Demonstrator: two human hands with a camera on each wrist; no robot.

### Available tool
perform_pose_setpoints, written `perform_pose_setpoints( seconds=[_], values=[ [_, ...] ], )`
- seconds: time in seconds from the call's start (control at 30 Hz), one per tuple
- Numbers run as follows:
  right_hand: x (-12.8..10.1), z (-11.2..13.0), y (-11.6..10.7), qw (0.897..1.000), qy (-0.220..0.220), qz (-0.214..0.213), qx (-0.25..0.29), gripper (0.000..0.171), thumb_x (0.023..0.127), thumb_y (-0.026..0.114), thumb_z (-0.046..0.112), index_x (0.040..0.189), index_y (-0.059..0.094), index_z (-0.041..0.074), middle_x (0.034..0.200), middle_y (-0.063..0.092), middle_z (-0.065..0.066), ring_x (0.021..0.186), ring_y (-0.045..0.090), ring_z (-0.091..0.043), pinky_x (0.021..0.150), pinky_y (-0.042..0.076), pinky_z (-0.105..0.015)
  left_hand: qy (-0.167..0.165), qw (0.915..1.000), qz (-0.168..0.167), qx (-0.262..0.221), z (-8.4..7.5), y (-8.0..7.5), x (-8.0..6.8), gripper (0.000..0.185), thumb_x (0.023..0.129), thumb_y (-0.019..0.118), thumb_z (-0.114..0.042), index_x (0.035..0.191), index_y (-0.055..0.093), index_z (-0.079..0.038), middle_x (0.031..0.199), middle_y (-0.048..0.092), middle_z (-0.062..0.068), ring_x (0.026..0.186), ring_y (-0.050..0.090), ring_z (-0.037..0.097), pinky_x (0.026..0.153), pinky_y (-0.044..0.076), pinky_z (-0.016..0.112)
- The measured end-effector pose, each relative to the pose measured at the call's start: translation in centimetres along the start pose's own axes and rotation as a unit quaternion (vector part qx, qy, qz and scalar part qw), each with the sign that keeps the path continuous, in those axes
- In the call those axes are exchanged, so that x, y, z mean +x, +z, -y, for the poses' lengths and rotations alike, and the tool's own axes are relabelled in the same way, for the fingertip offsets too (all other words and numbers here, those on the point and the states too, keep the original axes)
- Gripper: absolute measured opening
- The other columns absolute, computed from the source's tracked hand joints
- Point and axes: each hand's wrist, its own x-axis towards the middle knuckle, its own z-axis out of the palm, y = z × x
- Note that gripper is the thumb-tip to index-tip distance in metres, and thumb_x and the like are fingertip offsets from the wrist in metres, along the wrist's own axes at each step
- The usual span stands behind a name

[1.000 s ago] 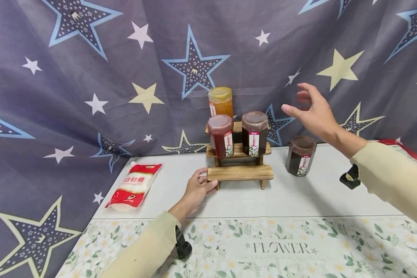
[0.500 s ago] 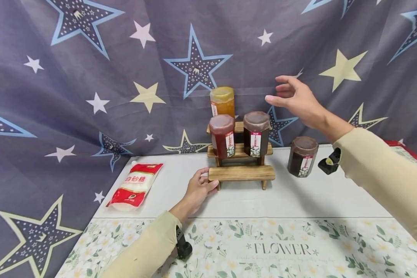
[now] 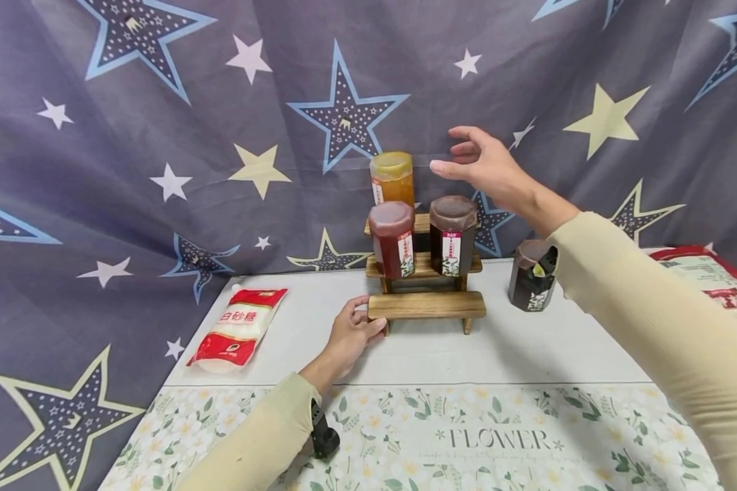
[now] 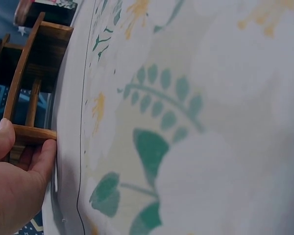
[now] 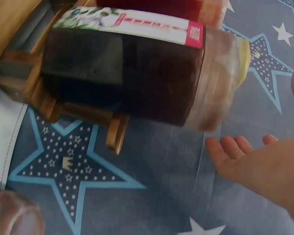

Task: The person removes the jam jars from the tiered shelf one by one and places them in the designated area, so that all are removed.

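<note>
Rack: bare wood, matt, visible grain. Jars: clear and glossy, look like glass or plastic, can't tell which; paper labels. Sugar bag: shiny plastic film. Backdrop: soft matt cloth, creased. Table cover: smooth, slight sheen. Sleeves: ribbed knit fabric.
</note>
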Motion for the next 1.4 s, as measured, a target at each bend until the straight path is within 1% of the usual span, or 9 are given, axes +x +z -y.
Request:
perform_pose_setpoints(
  seconds=[0.2,0.4,0.53,0.73,0.97,1.2,1.3,1.4],
  values=[
    [0.9,0.4,1.3,1.0,0.012,0.01,-0.01,0.08,0.086,0.072,0.034,0.151,0.029,0.015,0.146,0.037,-0.017,0.133,0.038,-0.029,0.111,0.038,-0.045,0.004,1.0,-0.001,0.003,-0.1,0.0,-0.1,0.054,0.091,0.062,0.003,0.139,0.038,-0.004,0.107,0.06,0.016,0.092,0.064,0.019,0.09,0.057,0.04],
    [1.5,0.2,2.3,0.999,0.025,0.022,-0.014,0.081,0.086,0.073,0.034,0.151,0.028,0.015,0.147,0.036,-0.017,0.133,0.037,-0.03,0.11,0.039,-0.046,0.003,1.0,-0.005,0.005,-0.2,0.1,0.0,0.054,0.09,0.062,0.004,0.139,0.039,-0.005,0.105,0.06,0.015,0.092,0.063,0.019,0.089,0.057,0.04],
    [1.7,-0.1,3.0,0.999,0.017,0.034,-0.02,0.082,0.086,0.073,0.033,0.151,0.028,0.012,0.147,0.036,-0.018,0.133,0.037,-0.031,0.109,0.039,-0.046,0.003,1.0,-0.005,0.004,0.0,0.1,-0.1,0.054,0.09,0.062,0.004,0.138,0.039,-0.004,0.103,0.06,0.014,0.091,0.063,0.018,0.089,0.057,0.04],
    [2.1,0.3,3.7,0.998,-0.002,0.041,-0.052,0.082,0.085,0.074,0.035,0.15,0.029,0.012,0.145,0.037,-0.017,0.132,0.037,-0.029,0.108,0.04,-0.046,0.003,0.9999,-0.01,0.005,-0.1,0.0,-0.1,0.054,0.09,0.062,0.004,0.139,0.039,-0.005,0.101,0.059,0.013,0.09,0.063,0.018,0.088,0.058,0.039],
    [3.1,1.0,3.8,0.995,0.008,0.051,-0.082,0.083,0.086,0.073,0.035,0.151,0.027,0.013,0.144,0.038,-0.017,0.131,0.038,-0.029,0.108,0.041,-0.045,0.004,1.0,-0.006,0.003,-0.1,0.0,0.0,0.055,0.09,0.062,0.005,0.138,0.039,-0.004,0.102,0.06,0.013,0.089,0.063,0.017,0.089,0.057,0.041],
    [4.1,1.1,4.8,0.991,0.004,0.081,-0.102,0.084,0.087,0.072,0.032,0.151,0.024,0.007,0.137,0.044,-0.022,0.12,0.048,-0.031,0.103,0.046,-0.044,0.002,1.0,0.0,0.002,-0.1,0.0,0.0,0.055,0.09,0.062,0.004,0.139,0.038,-0.005,0.107,0.059,0.016,0.095,0.064,0.021,0.09,0.057,0.04],
    [4.5,1.2,5.4,0.988,0.004,0.094,-0.121,0.085,0.087,0.072,0.03,0.151,0.022,0.004,0.138,0.044,-0.021,0.12,0.048,-0.03,0.102,0.046,-0.043,-0.001,1.0,0.003,0.003,0.0,-0.1,0.1,0.056,0.09,0.062,0.004,0.14,0.038,-0.005,0.109,0.058,0.017,0.096,0.063,0.022,0.09,0.057,0.039],
    [5.0,1.3,6.0,0.985,0.004,0.09,-0.144,0.088,0.086,0.074,0.031,0.151,0.021,0.003,0.139,0.044,-0.018,0.12,0.047,-0.029,0.103,0.045,-0.042,-0.001,1.0,-0.001,0.004,0.1,-0.1,0.2,0.056,0.09,0.062,0.004,0.14,0.038,-0.005,0.11,0.058,0.018,0.095,0.063,0.021,0.09,0.056,0.04]
  ],
)
